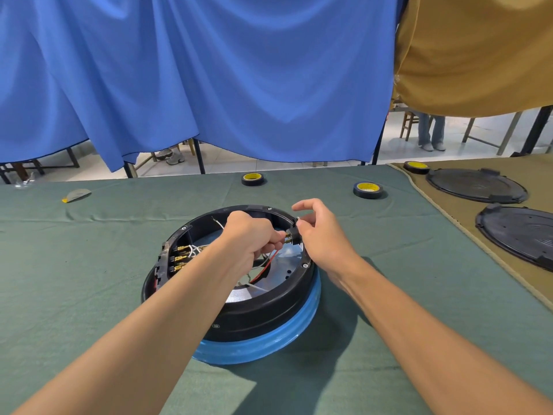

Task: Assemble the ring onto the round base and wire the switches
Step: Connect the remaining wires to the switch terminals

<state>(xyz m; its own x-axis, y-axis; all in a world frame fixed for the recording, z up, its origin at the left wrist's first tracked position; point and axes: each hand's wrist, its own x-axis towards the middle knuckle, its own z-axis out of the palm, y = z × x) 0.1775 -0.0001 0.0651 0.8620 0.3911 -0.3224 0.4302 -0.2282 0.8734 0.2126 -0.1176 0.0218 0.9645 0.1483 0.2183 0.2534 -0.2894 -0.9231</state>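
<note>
The black ring (269, 304) sits on the blue base (269, 345) in the middle of the table (89, 265), which is covered with green cloth. Both hands meet over the far right part of the ring. The right hand (321, 238) pinches a small black switch (292, 237) between thumb and fingertips, just at the inner edge of the ring; its index finger is lifted and touches nothing. The left hand (250, 235) is curled tight, and its fingertips pinch the end of the wires (263, 268) against the brass pins of this switch. Red and white wires hang from under this hand down into the ring, over a shiny metal plate (239, 295); I cannot tell which wire is at the pins. On the left side of the ring a row of switches (166, 262) is already mounted, with brass terminals (182, 259) pointing inward and white wires on them. At the far edge of the table lie two tape rolls (253, 178) (368, 190), well apart from the ring. A third roll (416, 167) lies on a tan cloth (449, 217) at the right, near two black round covers (475, 185) (520, 235). A blue curtain (209, 70) hangs behind the table.
</note>
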